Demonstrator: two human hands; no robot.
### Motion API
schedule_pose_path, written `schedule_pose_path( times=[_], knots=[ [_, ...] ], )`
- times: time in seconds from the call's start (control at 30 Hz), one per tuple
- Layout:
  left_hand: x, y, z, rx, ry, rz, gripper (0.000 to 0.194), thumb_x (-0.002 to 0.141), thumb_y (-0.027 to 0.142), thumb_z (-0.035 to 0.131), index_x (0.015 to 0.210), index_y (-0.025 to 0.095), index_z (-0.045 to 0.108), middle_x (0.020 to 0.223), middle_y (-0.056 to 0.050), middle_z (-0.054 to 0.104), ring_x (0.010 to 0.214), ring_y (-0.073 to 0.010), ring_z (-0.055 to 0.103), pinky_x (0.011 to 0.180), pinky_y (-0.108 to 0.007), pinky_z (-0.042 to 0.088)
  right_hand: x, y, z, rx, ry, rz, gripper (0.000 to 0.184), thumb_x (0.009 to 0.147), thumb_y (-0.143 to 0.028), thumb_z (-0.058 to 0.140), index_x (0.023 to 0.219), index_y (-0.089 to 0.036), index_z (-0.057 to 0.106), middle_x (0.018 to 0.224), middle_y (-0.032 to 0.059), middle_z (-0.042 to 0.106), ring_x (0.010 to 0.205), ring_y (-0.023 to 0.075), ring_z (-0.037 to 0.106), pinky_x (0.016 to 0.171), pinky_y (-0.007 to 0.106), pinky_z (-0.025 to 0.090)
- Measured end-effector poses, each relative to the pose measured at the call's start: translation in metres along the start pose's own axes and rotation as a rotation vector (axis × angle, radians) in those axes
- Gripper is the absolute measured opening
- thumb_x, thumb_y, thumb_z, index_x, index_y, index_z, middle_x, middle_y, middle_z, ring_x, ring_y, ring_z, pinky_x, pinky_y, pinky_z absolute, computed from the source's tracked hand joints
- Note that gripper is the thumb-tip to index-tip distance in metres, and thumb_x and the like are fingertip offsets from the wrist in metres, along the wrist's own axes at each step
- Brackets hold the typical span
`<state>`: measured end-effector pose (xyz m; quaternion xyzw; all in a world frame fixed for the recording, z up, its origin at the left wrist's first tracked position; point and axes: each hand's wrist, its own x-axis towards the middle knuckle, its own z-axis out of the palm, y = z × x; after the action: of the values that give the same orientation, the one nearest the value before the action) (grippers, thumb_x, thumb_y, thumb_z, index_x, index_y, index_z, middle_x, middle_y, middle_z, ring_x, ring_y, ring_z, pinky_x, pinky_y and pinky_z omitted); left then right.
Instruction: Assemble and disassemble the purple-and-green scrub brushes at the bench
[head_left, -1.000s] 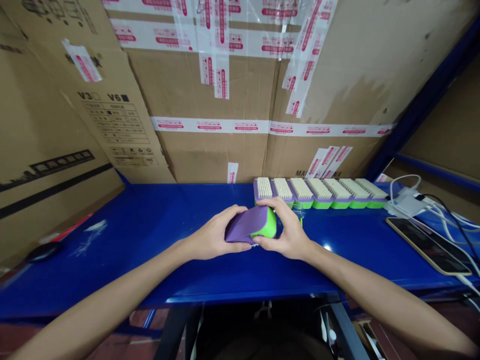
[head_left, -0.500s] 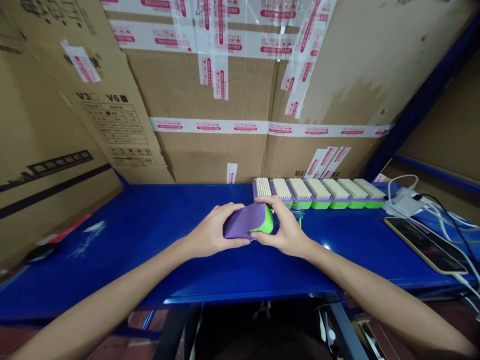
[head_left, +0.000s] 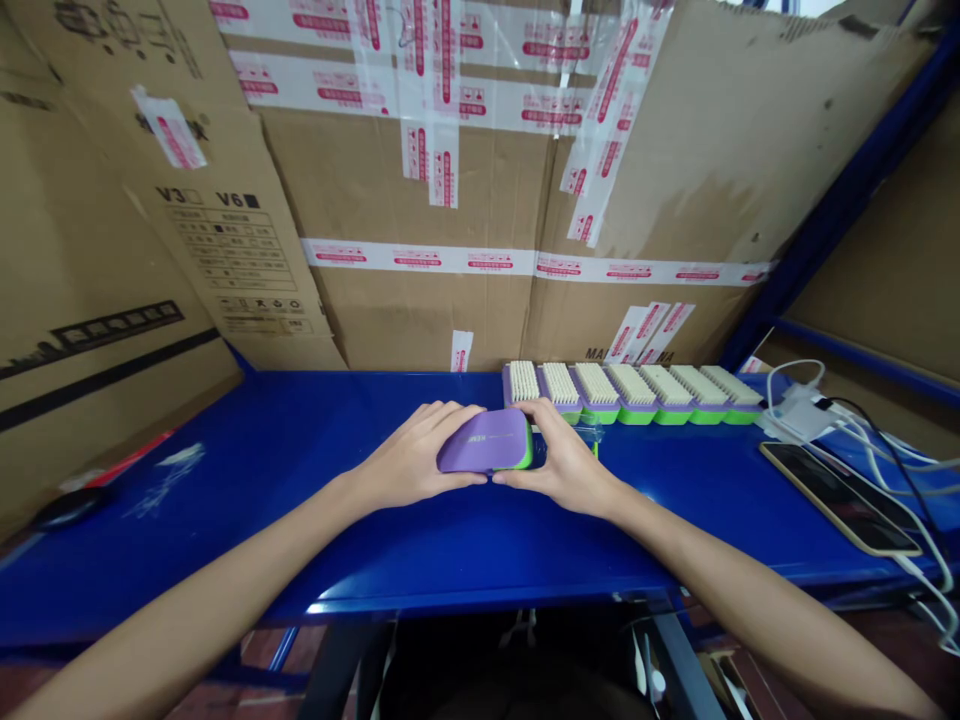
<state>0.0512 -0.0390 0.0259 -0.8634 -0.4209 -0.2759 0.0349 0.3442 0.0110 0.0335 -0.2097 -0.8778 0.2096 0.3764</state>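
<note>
Between my two hands is a purple and green scrub brush [head_left: 486, 443], held above the middle of the blue table. Its smooth purple back with small lettering faces me; any bristles on its far side are hidden. My left hand [head_left: 412, 455] wraps the left end, thumb along the lower edge. At the right end, my right hand [head_left: 562, 465] pinches the green side between thumb and fingers. Just behind the right hand lies something of clear plastic with a bit of green [head_left: 592, 435], partly covered. Several matching brushes [head_left: 636, 388] stand bristles up in a row at the back right.
A phone [head_left: 840, 498] lies on the right of the blue table [head_left: 300, 540], beside a white charger [head_left: 799, 412] and tangled cables. Taped cardboard [head_left: 427, 300] walls the back and left. A black rounded object [head_left: 69, 508] sits at the far left.
The brush has turned in my hands, so its purple back now faces me more fully and less green shows. My view has shifted slightly.
</note>
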Motion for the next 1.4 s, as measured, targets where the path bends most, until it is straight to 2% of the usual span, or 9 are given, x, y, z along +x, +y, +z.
schedule_pose_path(
  times=[0.2, 0.37, 0.5, 0.7, 0.77, 0.9, 0.97, 1.13, 1.4],
  knots=[
    [-0.001, -0.007, 0.001, 0.04, 0.019, 0.057, 0.094, 0.107, 0.061, 0.074, 0.183, 0.03, 0.028, 0.165, -0.018, 0.061, 0.14, -0.039, 0.065, 0.121, -0.064, 0.053, 0.002, 0.001, -0.001, 0.003, 0.013, 0.037, 0.072, 0.092, -0.051, 0.095, 0.148, -0.028, 0.056, 0.139, 0.0123, 0.067, 0.129, 0.0336, 0.07, 0.112, 0.058, 0.063],
    [0.0, -0.014, 0.001, 0.037, 0.042, 0.079, 0.098, 0.102, 0.066, 0.079, 0.182, 0.033, 0.031, 0.162, -0.017, 0.063, 0.134, -0.0384, 0.068, 0.117, -0.063, 0.057, 0.002, 0.0, -0.004, -0.022, -0.04, 0.043, 0.071, 0.093, -0.043, 0.094, 0.15, -0.028, 0.055, 0.141, 0.0127, 0.066, 0.132, 0.0338, 0.07, 0.115, 0.059, 0.062],
    [-0.001, -0.016, 0.001, -0.021, 0.011, 0.045, 0.097, 0.1, 0.066, 0.081, 0.18, 0.035, 0.035, 0.163, -0.016, 0.061, 0.14, -0.0377, 0.067, 0.12, -0.061, 0.057, 0.001, -0.001, -0.003, -0.056, -0.042, 0.061, 0.069, 0.091, -0.042, 0.094, 0.146, -0.027, 0.056, 0.138, 0.0121, 0.068, 0.129, 0.0341, 0.071, 0.112, 0.059, 0.063],
    [0.003, -0.02, -0.001, -0.032, -0.061, -0.032, 0.117, 0.081, 0.076, 0.094, 0.175, 0.031, 0.041, 0.16, -0.016, 0.063, 0.142, -0.0408, 0.066, 0.125, -0.064, 0.053, 0.003, 0.005, 0.007, -0.078, -0.002, 0.07, 0.071, 0.085, -0.046, 0.098, 0.14, -0.026, 0.057, 0.133, 0.0124, 0.069, 0.125, 0.035, 0.071, 0.108, 0.059, 0.063],
    [0.004, -0.021, 0.001, 0.0, -0.072, -0.027, 0.105, 0.084, 0.07, 0.093, 0.169, 0.029, 0.047, 0.154, -0.016, 0.067, 0.137, -0.0396, 0.068, 0.125, -0.063, 0.053, 0.002, 0.007, 0.009, -0.079, 0.005, 0.065, 0.072, 0.084, -0.045, 0.099, 0.139, -0.026, 0.057, 0.133, 0.0124, 0.069, 0.125, 0.0349, 0.071, 0.107, 0.058, 0.063],
    [0.003, -0.023, 0.005, 0.074, -0.035, 0.017, 0.078, 0.089, 0.043, 0.087, 0.157, 0.025, 0.055, 0.148, -0.015, 0.071, 0.134, -0.0381, 0.071, 0.121, -0.06, 0.055, 0.0, 0.006, 0.009, -0.074, 0.012, 0.056, 0.073, 0.083, -0.046, 0.1, 0.139, -0.026, 0.058, 0.137, 0.0133, 0.07, 0.127, 0.0351, 0.071, 0.109, 0.058, 0.062],
    [0.001, -0.024, 0.005, 0.12, -0.017, 0.045, 0.077, 0.086, 0.037, 0.086, 0.155, 0.023, 0.055, 0.148, -0.016, 0.071, 0.134, -0.0393, 0.071, 0.122, -0.062, 0.055, -0.001, 0.004, 0.007, -0.065, 0.013, 0.054, 0.073, 0.082, -0.047, 0.1, 0.139, -0.026, 0.059, 0.138, 0.0131, 0.071, 0.129, 0.0356, 0.072, 0.11, 0.058, 0.062],
    [-0.001, -0.024, 0.003, 0.204, 0.014, 0.127, 0.079, 0.085, 0.034, 0.087, 0.155, 0.019, 0.052, 0.147, -0.02, 0.071, 0.135, -0.0408, 0.072, 0.119, -0.062, 0.059, 0.0, 0.002, 0.003, -0.009, 0.009, 0.059, 0.072, 0.08, -0.045, 0.102, 0.137, -0.027, 0.063, 0.137, 0.0109, 0.074, 0.127, 0.0341, 0.075, 0.111, 0.057, 0.062],
    [-0.002, -0.021, 0.005, 0.217, 0.018, 0.135, 0.082, 0.084, 0.035, 0.089, 0.155, 0.017, 0.053, 0.147, -0.021, 0.072, 0.136, -0.0422, 0.072, 0.119, -0.063, 0.06, 0.003, 0.004, -0.002, 0.019, -0.022, 0.053, 0.071, 0.077, -0.046, 0.104, 0.136, -0.026, 0.068, 0.136, 0.0103, 0.076, 0.123, 0.0315, 0.077, 0.11, 0.054, 0.064]
  ],
)
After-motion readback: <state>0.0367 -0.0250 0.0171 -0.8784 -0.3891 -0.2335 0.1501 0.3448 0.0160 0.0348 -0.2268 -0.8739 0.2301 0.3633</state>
